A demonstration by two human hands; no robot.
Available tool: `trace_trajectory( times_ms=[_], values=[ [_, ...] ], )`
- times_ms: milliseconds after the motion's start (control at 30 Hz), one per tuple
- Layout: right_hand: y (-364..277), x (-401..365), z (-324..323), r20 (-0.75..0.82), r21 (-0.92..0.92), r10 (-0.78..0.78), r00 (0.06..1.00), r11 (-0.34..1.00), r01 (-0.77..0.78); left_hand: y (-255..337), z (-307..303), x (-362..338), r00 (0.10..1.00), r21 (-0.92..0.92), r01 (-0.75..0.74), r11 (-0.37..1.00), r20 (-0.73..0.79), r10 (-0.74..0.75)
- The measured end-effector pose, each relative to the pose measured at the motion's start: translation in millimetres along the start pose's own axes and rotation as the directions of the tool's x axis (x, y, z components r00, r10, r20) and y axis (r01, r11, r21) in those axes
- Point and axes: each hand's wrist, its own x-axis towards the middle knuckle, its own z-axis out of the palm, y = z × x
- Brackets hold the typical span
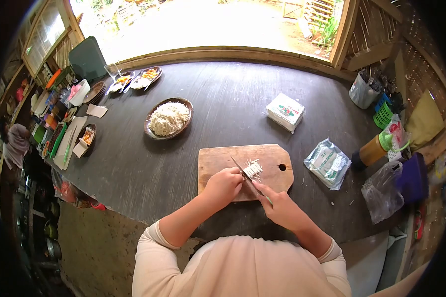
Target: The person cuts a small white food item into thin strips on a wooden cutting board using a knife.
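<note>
A wooden cutting board [218, 161] with a dark hole near its right end lies in front of me. My right hand [281, 208] grips a knife [248, 179] whose blade points up and to the left across the board. My left hand [225, 184] is closed at the left side of the blade; whatever its fingers hold is hidden. Thin white strips [253, 169] lie on the board just right of the blade. Beyond the board to the left, a round brown plate [189, 129] carries a heap of shredded white food [168, 119].
Two white packages, one upper [285, 112] and one lower [328, 163], lie on the dark table [223, 99] to the right. Small dishes [148, 78] stand at the back left. A plastic bag [383, 193], purple container [414, 179] and bucket [362, 92] line the right edge.
</note>
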Motion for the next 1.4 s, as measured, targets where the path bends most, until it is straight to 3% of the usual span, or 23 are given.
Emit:
trace_trajectory(
  times_ms=[100,167,267,367,800,867,967,1100,1300,1400],
  values=[
    [-0.6,2.5,9.0,-0.051,0.019,-0.032,0.998,0.999,0.033,-1.2,0.3,0.6,1.0,0.003,-0.021,1.0,-0.004,0.021],
    [0.9,6.9,15.4,-0.013,-0.073,0.072,0.997,0.995,-0.073,-2.4,1.1,1.5,1.0,0.006,-0.03,1.0,0.005,0.03],
    [-2.1,11.1,15.2,-0.039,-0.113,0.028,0.999,0.993,-0.032,-2.6,-0.1,2.3,0.999,0.032,-0.028,0.999,0.026,0.027],
    [-0.4,9.9,7.3,-0.047,0.044,0.018,0.999,0.999,-0.016,-3.4,0.6,1.3,0.999,-0.003,-0.052,0.999,-0.012,0.052],
    [-3.4,2.4,1.4,0.018,0.007,0.054,0.998,0.998,-0.055,-5.2,1.3,0.9,0.999,-0.018,-0.049,0.999,0.0,0.049],
    [4.6,3.5,9.0,-0.045,0.005,-0.041,0.998,0.999,0.042,-4.4,1.3,1.0,0.998,-0.003,-0.053,0.999,-0.016,0.053],
    [1.9,9.4,16.5,-0.043,-0.059,0.028,0.999,0.998,-0.03,-3.6,0.3,2.3,0.999,0.01,-0.047,0.999,0.005,0.047],
    [8.1,11.9,18.4,-0.07,-0.07,-0.02,0.997,0.997,0.015,-2.3,0.5,1.3,0.999,0.029,-0.033,0.999,0.008,0.033],
    [3.2,5.7,7.7,-0.053,0.016,0.008,0.999,1.0,-0.007,-2.3,1.7,0.1,1.0,0.028,-0.021,0.999,0.012,0.021],
    [7.7,4.8,10.0,-0.11,0.022,-0.115,0.987,0.993,0.118,-4.7,3.3,-0.4,1.0,0.019,-0.03,0.999,-0.002,0.03]
  ],
)
